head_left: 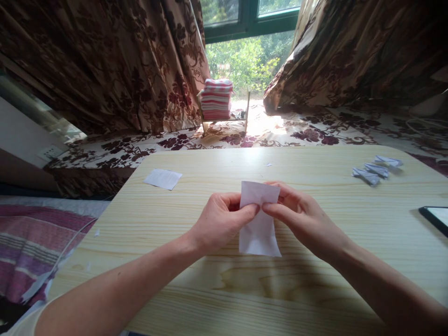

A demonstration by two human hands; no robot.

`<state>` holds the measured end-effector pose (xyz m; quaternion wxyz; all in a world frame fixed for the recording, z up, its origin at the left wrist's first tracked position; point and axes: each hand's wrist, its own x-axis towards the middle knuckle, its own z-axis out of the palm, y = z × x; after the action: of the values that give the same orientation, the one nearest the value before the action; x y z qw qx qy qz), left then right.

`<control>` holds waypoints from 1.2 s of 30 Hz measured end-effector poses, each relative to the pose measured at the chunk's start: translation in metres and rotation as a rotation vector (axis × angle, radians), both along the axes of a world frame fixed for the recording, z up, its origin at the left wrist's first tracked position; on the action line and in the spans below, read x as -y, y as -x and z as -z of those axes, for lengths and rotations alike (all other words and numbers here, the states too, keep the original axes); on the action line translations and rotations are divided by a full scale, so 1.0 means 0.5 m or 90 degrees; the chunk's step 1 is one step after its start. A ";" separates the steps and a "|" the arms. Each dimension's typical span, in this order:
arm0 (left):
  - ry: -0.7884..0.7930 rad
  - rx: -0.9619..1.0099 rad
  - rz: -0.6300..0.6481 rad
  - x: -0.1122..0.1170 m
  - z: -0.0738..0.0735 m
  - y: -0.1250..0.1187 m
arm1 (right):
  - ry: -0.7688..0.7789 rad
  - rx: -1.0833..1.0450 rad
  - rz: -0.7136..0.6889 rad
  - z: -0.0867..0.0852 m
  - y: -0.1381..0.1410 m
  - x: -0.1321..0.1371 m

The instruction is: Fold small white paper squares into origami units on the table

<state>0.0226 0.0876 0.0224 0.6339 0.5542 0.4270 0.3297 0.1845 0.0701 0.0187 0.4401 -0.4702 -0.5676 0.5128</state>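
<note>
A small rectangular sheet of white paper (259, 233) is held upright above the table, its long side running away from me. My left hand (224, 217) pinches its left edge, the thumb lying on the front face and the fingers behind. From the other side my right hand (296, 205) grips it the same way. Both thumb tips nearly meet at the middle of the sheet, where the paper looks slightly creased. The fingertips behind the paper are hidden.
On the wooden table (140, 280) a printed paper slip (163, 179) lies at the back left. Several folded paper pieces (376, 170) lie at the back right, near a dark-edged device (436, 219). Beyond, a small rack (224, 119) carries folded striped cloths (217, 99) by the window.
</note>
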 end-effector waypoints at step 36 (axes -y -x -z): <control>0.088 0.076 -0.099 -0.016 -0.001 0.011 | -0.413 0.226 0.220 0.020 -0.046 -0.020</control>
<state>0.0171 0.0958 0.0227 0.6675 0.4535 0.4520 0.3801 0.2075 0.0800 0.0085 0.5405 -0.4765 -0.6798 0.1367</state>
